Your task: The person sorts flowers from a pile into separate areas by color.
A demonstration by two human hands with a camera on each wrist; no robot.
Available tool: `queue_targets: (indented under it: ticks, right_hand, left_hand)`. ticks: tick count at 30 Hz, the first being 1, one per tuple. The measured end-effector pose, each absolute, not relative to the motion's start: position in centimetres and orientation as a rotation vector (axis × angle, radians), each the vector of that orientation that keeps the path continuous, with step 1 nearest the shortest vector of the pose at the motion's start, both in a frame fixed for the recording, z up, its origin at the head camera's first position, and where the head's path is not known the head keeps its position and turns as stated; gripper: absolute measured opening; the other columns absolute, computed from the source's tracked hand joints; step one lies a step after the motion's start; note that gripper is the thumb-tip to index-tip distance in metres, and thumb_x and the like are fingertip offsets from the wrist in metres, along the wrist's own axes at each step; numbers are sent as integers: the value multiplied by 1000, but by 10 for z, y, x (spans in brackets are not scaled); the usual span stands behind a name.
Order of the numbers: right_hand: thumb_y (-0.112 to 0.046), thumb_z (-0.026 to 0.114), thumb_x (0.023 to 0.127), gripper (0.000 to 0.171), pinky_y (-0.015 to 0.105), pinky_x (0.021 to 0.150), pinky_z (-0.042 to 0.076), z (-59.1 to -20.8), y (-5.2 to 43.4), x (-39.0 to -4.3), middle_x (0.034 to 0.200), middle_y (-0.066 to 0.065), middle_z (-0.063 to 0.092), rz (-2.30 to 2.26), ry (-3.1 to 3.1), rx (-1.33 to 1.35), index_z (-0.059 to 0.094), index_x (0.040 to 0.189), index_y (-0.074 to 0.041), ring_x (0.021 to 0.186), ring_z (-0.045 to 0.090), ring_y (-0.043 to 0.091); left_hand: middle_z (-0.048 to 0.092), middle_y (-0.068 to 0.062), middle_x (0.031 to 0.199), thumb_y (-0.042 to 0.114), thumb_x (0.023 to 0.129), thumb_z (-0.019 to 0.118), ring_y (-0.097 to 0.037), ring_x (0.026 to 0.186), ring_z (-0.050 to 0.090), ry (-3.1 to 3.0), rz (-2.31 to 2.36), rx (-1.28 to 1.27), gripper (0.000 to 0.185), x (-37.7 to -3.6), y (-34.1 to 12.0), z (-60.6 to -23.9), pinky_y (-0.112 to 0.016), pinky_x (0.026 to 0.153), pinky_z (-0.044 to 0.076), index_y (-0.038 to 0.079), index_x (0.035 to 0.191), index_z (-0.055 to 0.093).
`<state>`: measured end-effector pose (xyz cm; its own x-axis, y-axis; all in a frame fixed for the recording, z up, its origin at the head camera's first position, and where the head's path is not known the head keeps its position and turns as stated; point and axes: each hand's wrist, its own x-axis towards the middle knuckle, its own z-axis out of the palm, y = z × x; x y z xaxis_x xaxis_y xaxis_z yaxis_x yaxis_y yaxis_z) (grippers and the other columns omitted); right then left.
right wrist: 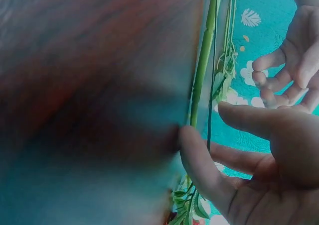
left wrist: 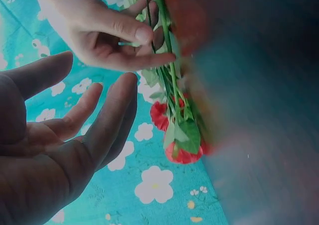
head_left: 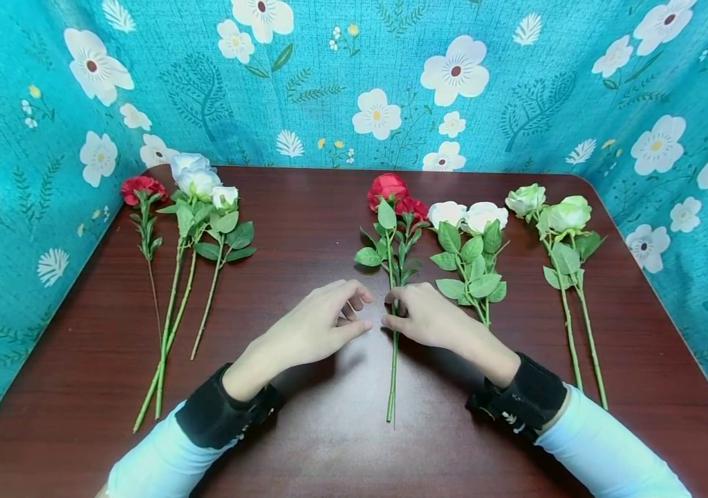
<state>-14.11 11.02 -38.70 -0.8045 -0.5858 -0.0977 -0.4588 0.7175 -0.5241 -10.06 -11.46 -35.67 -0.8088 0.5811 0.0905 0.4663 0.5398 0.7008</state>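
Note:
Two red flowers lie side by side at the middle of the table: a large red rose (head_left: 386, 189) and a smaller red carnation-like bloom (head_left: 413, 207). Over their stems (head_left: 391, 377) is my right hand (head_left: 431, 315), its thumb and index finger apart. In the right wrist view, the index fingertip reaches beside the thick green stem (right wrist: 202, 68), and a thin dark stem passes between finger and thumb. My left hand (head_left: 310, 325) hovers just left of these stems, fingers loosely bent and holding nothing. The left wrist view shows its fingers (left wrist: 117, 115) spread apart from the flowers.
On the left lie a red flower (head_left: 142, 188), pale blue-white roses (head_left: 195, 176) and a small white rose (head_left: 225, 198). White roses (head_left: 485, 217) are right of my right hand. Pale green roses (head_left: 568, 213) lie farther right. A floral turquoise cloth (head_left: 329, 62) surrounds the brown table (head_left: 304, 228).

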Motion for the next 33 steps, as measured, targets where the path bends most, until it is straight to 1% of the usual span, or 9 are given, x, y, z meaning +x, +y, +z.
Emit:
queue_targets:
  ticks: [8,11,21,26,30,33]
  right_hand:
    - [-14,81,87,20,34,71,51,-391,111,-144,79,1,61,-682,2677,-846,71,100,-2,77,58,15]
    - [-13,82,87,20,34,72,52,-391,109,-143,79,0,62,-671,2664,-847,72,100,-3,77,59,14]
    - [-12,81,87,19,34,73,52,-390,107,-142,77,-2,61,-678,2643,-852,72,101,-3,77,59,15]
    - [-15,80,90,22,32,69,49,-390,110,-141,78,-1,59,-727,2628,-888,72,106,-3,74,54,12]
    - [-16,77,93,27,30,61,45,-390,119,-143,75,-3,59,-817,2604,-912,69,116,-3,63,50,9]
    - [-16,74,96,31,30,58,44,-386,127,-145,76,-4,62,-856,2600,-907,66,123,-3,58,50,8]
  left_hand:
    - [66,-6,116,17,98,71,-20,98,64,2609,1114,806,28,-105,-120,-354,-33,83,55,6,123,62]
    - [65,-5,115,17,98,71,-19,98,64,2607,1107,799,29,-105,-121,-353,-33,83,55,7,123,61]
    - [66,-9,117,17,98,71,-22,98,65,2625,1091,806,30,-109,-127,-353,-37,85,55,5,124,62]
    - [65,-15,121,22,100,69,-25,103,65,2670,1005,689,34,-119,-137,-352,-42,88,54,2,127,62]
    - [63,-17,122,26,102,66,-28,108,64,2717,922,562,39,-128,-151,-351,-46,92,52,-1,129,62]
    - [63,-19,122,28,103,64,-31,110,63,2747,895,478,41,-132,-164,-347,-49,93,51,-2,131,62]
